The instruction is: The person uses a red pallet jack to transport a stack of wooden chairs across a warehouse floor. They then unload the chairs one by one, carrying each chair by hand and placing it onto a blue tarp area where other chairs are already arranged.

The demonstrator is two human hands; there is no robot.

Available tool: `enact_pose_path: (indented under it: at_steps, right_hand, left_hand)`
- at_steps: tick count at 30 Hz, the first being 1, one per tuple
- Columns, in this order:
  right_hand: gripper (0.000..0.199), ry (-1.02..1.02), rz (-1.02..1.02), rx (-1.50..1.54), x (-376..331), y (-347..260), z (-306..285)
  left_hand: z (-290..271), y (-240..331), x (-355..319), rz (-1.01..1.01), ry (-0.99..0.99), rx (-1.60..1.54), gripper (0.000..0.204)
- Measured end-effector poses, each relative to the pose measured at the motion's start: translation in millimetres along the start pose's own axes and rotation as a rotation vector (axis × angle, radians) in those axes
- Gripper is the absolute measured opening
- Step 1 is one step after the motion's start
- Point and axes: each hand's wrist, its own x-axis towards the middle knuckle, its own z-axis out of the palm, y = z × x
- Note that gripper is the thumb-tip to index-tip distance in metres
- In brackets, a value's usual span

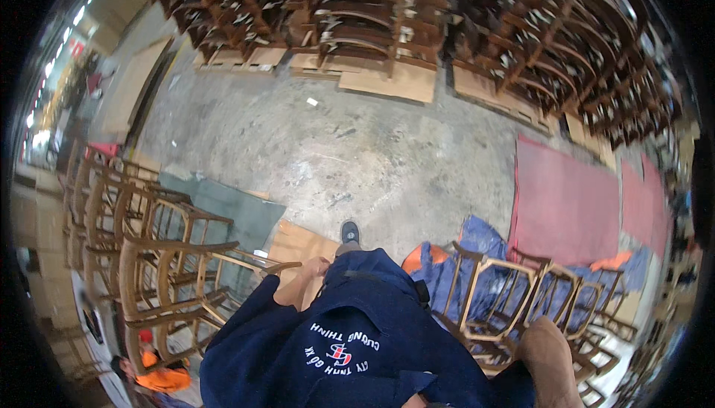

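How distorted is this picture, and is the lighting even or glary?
Head view: strong fisheye bending, black rim at the corners; soft even light on the concrete floor, glare only from ceiling lights at upper left; left hand and right hand look slightly soft.

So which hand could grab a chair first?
Probably the left hand: it is right at the arm of the nearest stacked wooden chair. The right hand hangs apart from the chair frames lying beside it.

Chair stack (160, 274) left, chair frames (514, 296) right, more chairs (357, 13) ahead.
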Motion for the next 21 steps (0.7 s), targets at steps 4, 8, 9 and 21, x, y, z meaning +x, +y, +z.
enact_pose_path:
  at_steps: [4,8,9,21]
  right_hand:
    - [0.038,-0.052,0.101,0.244,-19,69,95]
    - [0.038,-0.059,0.103,0.451,-27,124,166]
    - [0.037,-0.065,0.117,0.500,-32,137,182]
    - [0.035,-0.050,0.122,1.054,-63,379,305]
  left_hand:
    - [-85,-30,35,-0.125,-0.040,0.217,0.042]
    - [-162,-16,30,-0.157,0.389,-0.163,0.051]
    - [-182,-8,28,-0.159,0.395,-0.248,0.053]
    - [-352,62,51,-0.347,0.699,-0.326,0.049]
